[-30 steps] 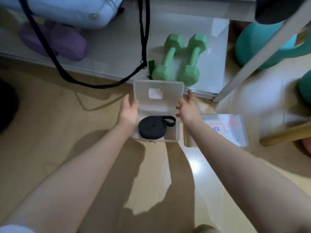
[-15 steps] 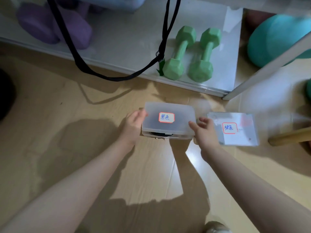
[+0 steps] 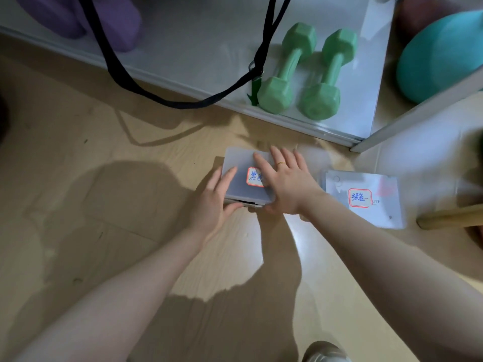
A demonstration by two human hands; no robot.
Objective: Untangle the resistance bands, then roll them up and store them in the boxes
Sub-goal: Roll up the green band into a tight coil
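Note:
A translucent plastic box (image 3: 239, 165) with a red-bordered label lies on the wooden floor, its lid down. My left hand (image 3: 217, 199) grips its left front corner, thumb under the edge. My right hand (image 3: 285, 184) lies flat on the lid, fingers spread, covering part of the label. The rolled black band inside is hidden; only a dark sliver shows at the front gap. A second labelled box (image 3: 366, 199) lies shut to the right. A black strap (image 3: 122, 74) hangs in a loop from above over the shelf edge.
Two green dumbbells (image 3: 300, 71) rest on the low white shelf (image 3: 198, 48), with purple weights (image 3: 86, 17) at its far left. A teal ball (image 3: 439, 56) sits at the right behind a white frame leg. A wooden bar (image 3: 449, 218) lies at the right edge.
The box lid, upright and open a second ago with the black roll visible, has been swung down. My right hand moved from the lid's edge onto its top; my left shifted to the front corner.

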